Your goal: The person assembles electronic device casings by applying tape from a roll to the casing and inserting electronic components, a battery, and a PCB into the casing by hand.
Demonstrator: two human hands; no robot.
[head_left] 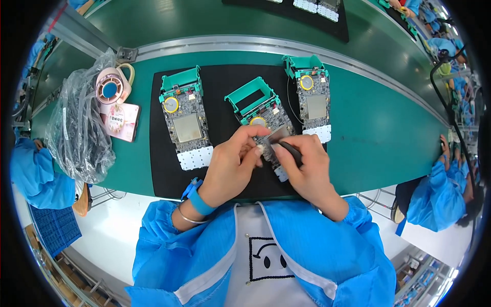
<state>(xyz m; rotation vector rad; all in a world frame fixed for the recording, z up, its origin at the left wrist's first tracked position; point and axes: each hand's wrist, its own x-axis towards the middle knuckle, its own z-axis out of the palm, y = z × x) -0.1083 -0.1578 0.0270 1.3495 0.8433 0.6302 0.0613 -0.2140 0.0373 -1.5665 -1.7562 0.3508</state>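
Observation:
Between my hands lies the middle circuit board point(276, 118), tilted on a black mat point(225, 107), with a green plastic frame point(251, 96) at its far end. My left hand point(232, 161) is closed in a pinch at the board's left edge; a small pale bit shows at its fingertips, too blurred to name. My right hand point(309, 166) grips a dark rounded object point(291, 152) over the board's near half; its kind is unclear. Fingers cover that part of the board. Similar boards lie on either side: a left board point(186, 128) and a right board point(316, 106).
On the left of the green table point(368, 148) are a clear plastic bag point(79, 123), a tape roll point(109, 89) and a pink-and-white box point(121, 121). A metal rail point(230, 43) crosses behind the mat. More boards point(327, 11) lie beyond it. Blue-clad people sit at both sides.

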